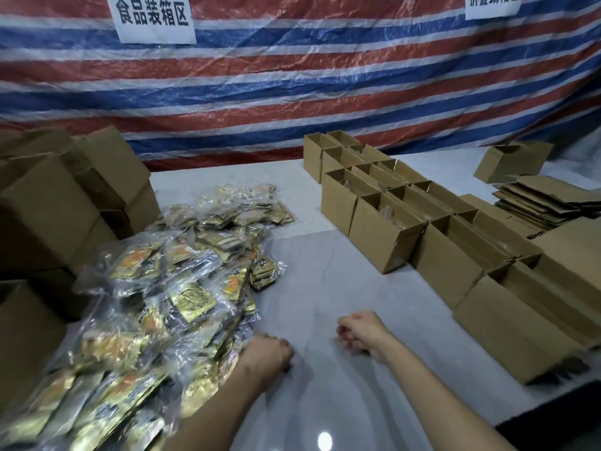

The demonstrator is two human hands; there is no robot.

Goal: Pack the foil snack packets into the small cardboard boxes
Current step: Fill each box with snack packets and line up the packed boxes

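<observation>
A large heap of gold foil snack packets, many in clear plastic wrap, covers the left half of the grey table. Several small open cardboard boxes stand in rows on the right, running from the far middle toward the near right edge. My left hand rests on the table at the heap's near right edge, its fingers curled under and holding nothing that I can see. My right hand hovers over the bare middle of the table with curled fingers, holding nothing.
Bigger cardboard cartons are stacked at the left behind the heap. Flattened box blanks lie piled at the far right, with one more box behind them. A striped tarp hangs along the back. The table's near right corner drops off.
</observation>
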